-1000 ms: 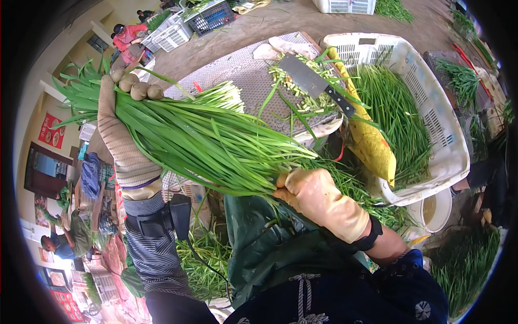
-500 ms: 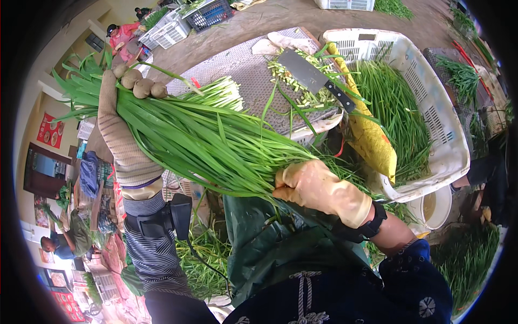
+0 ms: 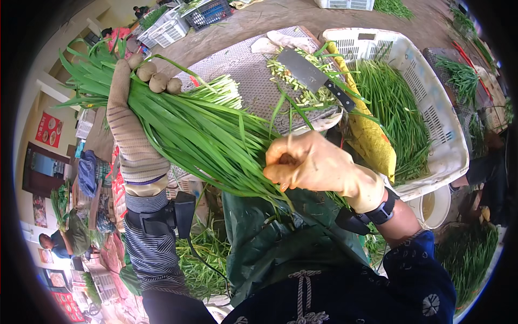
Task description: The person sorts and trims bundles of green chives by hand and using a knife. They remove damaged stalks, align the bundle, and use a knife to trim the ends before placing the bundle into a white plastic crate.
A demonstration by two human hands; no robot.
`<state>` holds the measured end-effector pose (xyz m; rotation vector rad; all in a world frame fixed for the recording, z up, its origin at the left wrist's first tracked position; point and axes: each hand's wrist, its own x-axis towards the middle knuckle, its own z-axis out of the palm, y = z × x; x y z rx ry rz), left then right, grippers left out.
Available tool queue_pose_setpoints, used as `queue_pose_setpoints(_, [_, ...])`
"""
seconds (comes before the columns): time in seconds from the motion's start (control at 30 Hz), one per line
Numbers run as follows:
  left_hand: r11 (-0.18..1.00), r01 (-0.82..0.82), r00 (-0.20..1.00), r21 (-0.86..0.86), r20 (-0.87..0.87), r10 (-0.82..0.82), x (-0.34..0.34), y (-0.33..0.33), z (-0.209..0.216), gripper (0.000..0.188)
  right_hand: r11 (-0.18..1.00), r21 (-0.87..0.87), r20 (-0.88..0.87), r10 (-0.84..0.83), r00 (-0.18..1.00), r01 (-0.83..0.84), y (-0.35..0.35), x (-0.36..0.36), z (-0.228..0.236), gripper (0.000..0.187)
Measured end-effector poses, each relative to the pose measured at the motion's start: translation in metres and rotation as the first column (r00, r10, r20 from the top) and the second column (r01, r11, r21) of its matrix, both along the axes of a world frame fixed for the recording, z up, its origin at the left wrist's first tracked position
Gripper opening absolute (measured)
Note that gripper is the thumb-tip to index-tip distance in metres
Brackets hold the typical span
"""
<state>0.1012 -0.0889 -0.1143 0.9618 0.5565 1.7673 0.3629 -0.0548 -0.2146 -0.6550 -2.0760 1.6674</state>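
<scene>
A big bunch of garlic chives (image 3: 189, 129) slants across in front of me, leaf tips toward the lower right. My left hand (image 3: 135, 119), in a striped knit glove with tan fingertips, is closed around its upper left end. Over the lower right end my right hand (image 3: 318, 167), in a cream rubber glove, is pinched with fingers curled; what it holds, if anything, is hidden. Behind the bunch, a pile of chives with pale cut ends (image 3: 226, 92) lies on a textured board (image 3: 248, 65). A cleaver (image 3: 305, 70) rests on chopped stem pieces (image 3: 280, 75) there.
A white plastic crate (image 3: 442, 119) of chives stands at the right, a yellow woven sack (image 3: 372, 143) draped over its near left side. Below it is a white bucket (image 3: 436, 208). A dark green apron (image 3: 259, 243) covers my lap. Other people work at the far left.
My right hand has gone from gripping the bunch's lower end to a pinch raised slightly over it. My left hand and the bunch have shifted a little right.
</scene>
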Motion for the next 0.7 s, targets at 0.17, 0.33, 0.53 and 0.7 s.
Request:
queue_pose_setpoints(0.17, [0.997, -0.073, 0.997, -0.021, -0.021, 0.073, 0.001, 0.004, -0.002, 0.022, 0.895, -0.403, -0.411, 0.008, 0.911, -0.19, -0.001, 0.042, -0.001, 0.023])
queue_pose_setpoints(0.33, [0.991, -0.126, 0.992, -0.042, -0.011, 0.126, 0.007, 0.01, -0.001, 0.023, 0.93, 0.24, 0.246, -0.335, 0.909, 0.278, -0.019, 0.054, -0.044, 0.018])
queue_pose_setpoints(0.53, [0.949, -0.301, 0.95, -0.091, -0.112, 0.29, 0.023, 0.014, 0.002, 0.022, 0.715, 0.615, -0.062, -0.377, 0.924, 0.333, -0.065, 0.016, -0.048, 0.018])
queue_pose_setpoints(0.7, [0.938, -0.309, 0.95, -0.159, -0.103, 0.296, 0.029, 0.018, 0.005, 0.023, 0.637, 0.727, 0.018, -0.39, 0.921, 0.256, -0.04, -0.021, -0.041, 0.012])
